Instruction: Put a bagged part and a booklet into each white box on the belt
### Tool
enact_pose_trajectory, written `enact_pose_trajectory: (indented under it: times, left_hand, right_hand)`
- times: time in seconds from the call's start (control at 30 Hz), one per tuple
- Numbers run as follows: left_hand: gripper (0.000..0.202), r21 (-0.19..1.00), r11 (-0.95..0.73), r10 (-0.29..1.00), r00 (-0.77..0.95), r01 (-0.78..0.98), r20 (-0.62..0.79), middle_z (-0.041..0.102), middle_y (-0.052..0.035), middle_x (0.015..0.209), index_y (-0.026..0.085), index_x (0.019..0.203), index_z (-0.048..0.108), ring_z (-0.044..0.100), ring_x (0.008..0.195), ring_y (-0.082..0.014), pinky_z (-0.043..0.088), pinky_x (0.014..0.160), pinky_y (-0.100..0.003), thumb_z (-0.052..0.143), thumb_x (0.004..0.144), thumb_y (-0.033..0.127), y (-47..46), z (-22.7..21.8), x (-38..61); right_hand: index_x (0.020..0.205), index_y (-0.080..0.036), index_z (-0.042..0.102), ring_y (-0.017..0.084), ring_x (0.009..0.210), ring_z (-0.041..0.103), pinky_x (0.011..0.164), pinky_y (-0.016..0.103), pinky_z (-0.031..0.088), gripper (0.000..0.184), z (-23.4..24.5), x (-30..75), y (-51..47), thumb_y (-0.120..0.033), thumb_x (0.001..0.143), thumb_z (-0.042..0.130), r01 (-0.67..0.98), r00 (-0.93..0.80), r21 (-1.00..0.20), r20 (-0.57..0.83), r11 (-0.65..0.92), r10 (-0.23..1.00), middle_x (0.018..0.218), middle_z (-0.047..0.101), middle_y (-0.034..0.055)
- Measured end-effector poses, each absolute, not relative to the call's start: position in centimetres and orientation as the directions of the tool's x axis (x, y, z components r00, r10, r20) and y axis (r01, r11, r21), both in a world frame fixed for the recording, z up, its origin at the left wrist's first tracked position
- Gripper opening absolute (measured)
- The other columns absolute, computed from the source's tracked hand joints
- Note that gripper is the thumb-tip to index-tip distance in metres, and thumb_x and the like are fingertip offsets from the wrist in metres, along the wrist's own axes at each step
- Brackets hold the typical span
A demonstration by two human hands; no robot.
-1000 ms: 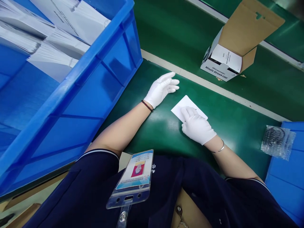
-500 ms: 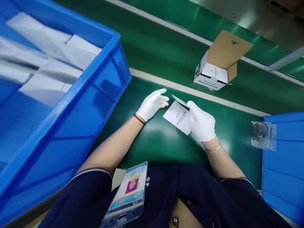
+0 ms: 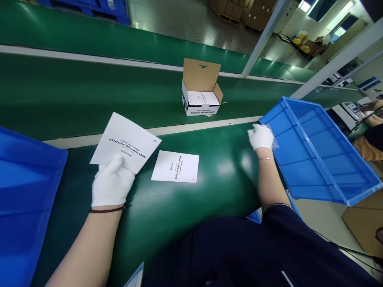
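In my white-gloved left hand (image 3: 113,181) is a white printed booklet (image 3: 127,141) marked "Minute Stream 1000", pinched with the thumb on its face and tilted up. A second such booklet (image 3: 175,166) lies flat on the green work surface (image 3: 191,203), to the right of the held one. My gloved right hand (image 3: 261,136) is stretched far to the right with its fingers curled closed on a clear bubble-wrap bag (image 3: 274,137). Most of the bag is hidden behind the hand, so its contents do not show.
An open carton (image 3: 202,97) with its lid raised stands behind the pale strip, with a white printed sheet or booklet on top inside. One blue bin (image 3: 311,147) is at the right, another blue bin (image 3: 26,199) at the left. A metal post (image 3: 263,38) rises behind. Another person's arm shows far right.
The booklet raised in my right hand is now in my left. My right hand has moved right to the bubble-wrap bag. The view has turned right; the other booklet lies on the surface.
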State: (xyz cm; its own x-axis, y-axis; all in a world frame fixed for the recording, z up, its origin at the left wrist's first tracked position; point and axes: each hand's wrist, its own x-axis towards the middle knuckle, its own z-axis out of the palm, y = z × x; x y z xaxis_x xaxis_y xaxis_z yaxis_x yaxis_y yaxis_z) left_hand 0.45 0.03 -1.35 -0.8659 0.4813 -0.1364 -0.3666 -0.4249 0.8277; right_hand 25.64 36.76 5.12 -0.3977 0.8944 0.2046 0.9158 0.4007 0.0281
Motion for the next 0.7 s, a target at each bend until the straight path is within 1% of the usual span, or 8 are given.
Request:
enact_pose_trajectory:
  times: [0.07,0.13,0.33,0.4,0.47,0.57,0.63,0.7]
  left_hand:
    - [0.041,0.795,-0.459,0.5,-0.855,-0.396,-0.137,0.049,0.0112,0.141,0.035,0.123,0.059,0.031,0.142,-0.0219,0.04,0.116,-0.043,0.065,0.085,0.02,0.1,-1.2,0.6]
    - [0.036,0.788,-0.464,0.506,-0.851,-0.404,-0.139,0.046,0.0121,0.143,0.037,0.124,0.058,0.03,0.142,-0.0233,0.043,0.113,-0.045,0.059,0.089,0.026,0.2,-1.0,0.8]
    - [0.036,0.815,-0.452,0.508,-0.856,-0.363,-0.099,0.035,0.0112,0.151,0.039,0.13,0.055,0.031,0.141,-0.0267,0.061,0.084,-0.037,0.048,0.094,0.044,0.0,-0.5,0.8]
    - [0.038,0.805,-0.454,0.484,-0.864,-0.382,-0.137,0.039,0.0077,0.15,0.037,0.13,0.055,0.034,0.139,-0.0263,0.062,0.076,-0.033,0.047,0.095,0.047,0.0,-0.7,0.5]
    - [0.04,0.781,-0.463,0.457,-0.868,-0.419,-0.195,0.044,0.0031,0.147,0.033,0.13,0.056,0.041,0.134,-0.0266,0.061,0.066,-0.027,0.047,0.094,0.05,0.0,-1.0,0.2]
    - [0.04,0.739,-0.491,0.438,-0.864,-0.462,-0.249,0.047,-0.0006,0.144,0.03,0.127,0.058,0.05,0.124,-0.0271,0.057,0.055,-0.022,0.054,0.092,0.049,0.1,-1.5,-0.1]
    - [0.04,0.718,-0.515,0.441,-0.863,-0.468,-0.245,0.049,-0.0015,0.142,0.03,0.123,0.059,0.055,0.117,-0.0262,0.056,0.055,-0.023,0.066,0.085,0.039,0.2,-1.8,-0.2]
    - [0.046,0.716,-0.522,0.44,-0.865,-0.464,-0.239,0.057,-0.0035,0.132,0.03,0.117,0.061,0.059,0.109,-0.0245,0.056,0.058,-0.024,0.077,0.074,0.027,0.2,-2.1,-0.1]
  right_hand:
    - [0.116,-0.012,0.064,0.035,0.102,0.055,0.083,0.043,0.046,0.039,4.9,28.5,39.7,-0.036,0.086,0.062,0.974,-0.219,0.111,0.208,0.2,0.953,0.112,0.059,0.0201]
    - [0.114,-0.01,0.064,0.036,0.103,0.053,0.082,0.044,0.046,0.045,4.5,30.2,40.9,-0.041,0.08,0.068,0.982,-0.137,0.158,0.209,0.105,0.968,0.112,0.057,0.0217]
    - [0.1,-0.01,0.064,0.037,0.105,0.051,0.086,0.049,0.041,0.031,3.8,29.7,40.1,-0.03,0.076,0.067,0.97,-0.221,0.154,0.257,0.186,0.941,0.11,0.056,0.0212]
    - [0.096,-0.011,0.063,0.033,0.096,0.055,0.084,0.045,0.043,0.026,4.0,28.8,39.9,-0.029,0.077,0.064,0.972,-0.226,-0.013,0.217,0.234,0.95,0.1,0.06,0.0187]
    - [0.092,-0.014,0.062,0.027,0.085,0.058,0.082,0.042,0.045,0.025,4.1,27.6,39.6,-0.034,0.077,0.064,0.927,-0.216,-0.271,0.181,0.26,0.96,0.088,0.062,0.0128]
    - [0.091,-0.016,0.061,0.024,0.076,0.058,0.074,0.037,0.049,0.033,3.7,25.1,38.7,-0.042,0.072,0.068,0.644,-0.33,-0.715,0.064,0.275,0.942,0.079,0.061,0.0067]
    - [0.101,-0.018,0.062,0.022,0.074,0.059,0.066,0.033,0.05,0.042,3.1,23.3,37.5,-0.045,0.069,0.071,0.321,-0.513,-0.939,-0.062,0.124,0.856,0.084,0.062,0.0051]
    - [0.112,-0.022,0.06,0.02,0.074,0.061,0.058,0.029,0.05,0.052,2.3,21.7,36.1,-0.046,0.068,0.074,0.105,-0.667,-0.988,-0.156,-0.116,0.729,0.088,0.063,0.0035]
